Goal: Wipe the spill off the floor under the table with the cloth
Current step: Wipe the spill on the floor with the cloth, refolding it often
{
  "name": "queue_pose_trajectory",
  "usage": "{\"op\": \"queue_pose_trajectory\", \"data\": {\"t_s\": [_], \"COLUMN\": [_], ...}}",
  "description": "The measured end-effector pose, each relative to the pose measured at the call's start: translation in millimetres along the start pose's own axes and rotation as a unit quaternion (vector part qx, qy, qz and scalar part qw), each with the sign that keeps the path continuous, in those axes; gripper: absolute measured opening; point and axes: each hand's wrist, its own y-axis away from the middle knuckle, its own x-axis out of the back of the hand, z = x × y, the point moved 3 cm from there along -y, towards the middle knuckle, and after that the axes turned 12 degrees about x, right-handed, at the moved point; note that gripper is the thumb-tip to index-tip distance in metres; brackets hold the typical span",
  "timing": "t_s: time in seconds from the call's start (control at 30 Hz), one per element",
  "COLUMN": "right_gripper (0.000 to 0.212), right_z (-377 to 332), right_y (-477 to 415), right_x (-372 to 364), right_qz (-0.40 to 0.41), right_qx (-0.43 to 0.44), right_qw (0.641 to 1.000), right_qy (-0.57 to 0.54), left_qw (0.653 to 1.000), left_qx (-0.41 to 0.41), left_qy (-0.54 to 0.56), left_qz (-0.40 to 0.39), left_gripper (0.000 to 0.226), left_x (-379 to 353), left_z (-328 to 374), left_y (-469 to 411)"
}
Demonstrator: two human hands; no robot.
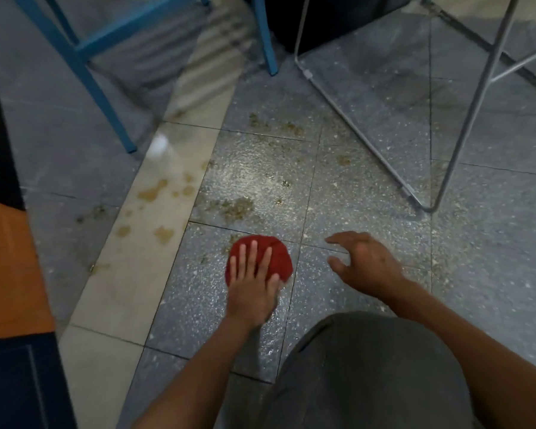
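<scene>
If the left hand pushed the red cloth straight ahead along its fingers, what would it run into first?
Probably the brownish spill patch on the grey speckled tile just beyond the red cloth; the left hand lies flat on the cloth, fingers pointing that way. Nothing solid stands between.

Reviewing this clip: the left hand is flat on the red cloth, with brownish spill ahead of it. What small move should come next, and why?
Probably push the red cloth forward under the left hand into the nearest brown patch one tile ahead. That patch and the splotches on the pale strip look unwiped, and the cloth sits just short of them. The right hand hovers open, holding nothing.
</scene>
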Motion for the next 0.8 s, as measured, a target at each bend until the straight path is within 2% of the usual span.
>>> {"op": "queue_pose_trajectory", "data": {"t_s": [0.03,0.07,0.17,0.2,0.23,0.27,0.33,0.4,0.47,0.53,0.6,0.7,0.77,0.8], "right_gripper": [0.045,0.045,0.044,0.044,0.044,0.044,0.044,0.045,0.046,0.046,0.046,0.044,0.044,0.044], "right_z": [-6.6,-12.8,-25.0,-25.8,-26.0,-25.3,-21.9,-19.8,-25.1,-37.4,-48.1,-52.0,-45.7,-40.6], "right_y": [-3.9,-7.8,-11.6,-10.6,-9.7,-9.9,-13.9,-24.3,-35.5,-44.7,-49.3,-48.1,-46.4,-45.6], "right_x": [-2.6,-4.6,-8.1,-7.7,-6.6,-5.5,-3.2,-3.5,-7.2,-15.9,-24.2,-26.5,-19.5,-14.6], "right_qz": [0.001,0.003,-0.002,-0.004,-0.007,-0.01,-0.015,-0.019,-0.027,-0.031,-0.03,-0.029,-0.027,-0.023], "right_qx": [0.01,0.02,0.032,0.03,0.03,0.033,0.04,0.043,0.045,0.06,0.077,0.086,0.074,0.072], "right_qw": [1.0,1.0,0.999,0.999,0.999,0.999,0.999,0.999,0.998,0.998,0.997,0.996,0.997,0.997], "right_qy": [0.003,0.008,0.014,0.013,0.013,0.014,0.018,0.024,0.019,0.01,0.009,0.008,-0.001,-0.001], "left_qw": [1.0,1.0,0.985,0.979,0.982,0.99,1.0,0.986,0.966,0.957,0.974,0.999,0.994,0.993], "left_qx": [0.027,0.016,-0.166,-0.195,-0.182,-0.132,0.02,0.162,0.248,0.278,0.215,0.001,-0.106,-0.121], "left_qy": [0.01,0.006,-0.04,-0.055,-0.05,-0.027,0.017,0.034,0.06,0.083,0.075,0.036,0.004,-0.008], "left_qz": [-0.009,-0.017,-0.003,-0.001,-0.019,-0.031,-0.011,0.01,0.029,0.029,0.018,0.01,0.01,0.006], "left_gripper": [0.069,0.069,0.069,0.069,0.07,0.069,0.066,0.068,0.072,0.074,0.071,0.068,0.068,0.069], "left_x": [-6.8,-13.4,-41.9,-45.8,-44.8,-39.7,-18.5,-2.8,9.3,9.8,-0.1,-26.5,-39.5,-42.7], "left_z": [15.0,29.8,35.1,19.9,-1.9,-28.8,-77.7,-102.8,-91.4,-60.5,-19.0,19.3,-0.7,-23.3], "left_y": [-5.4,-5.9,31.6,49.8,65.0,75.5,72.2,43.3,2.7,-29.5,-38.5,1.7,42.1,60.4]}}
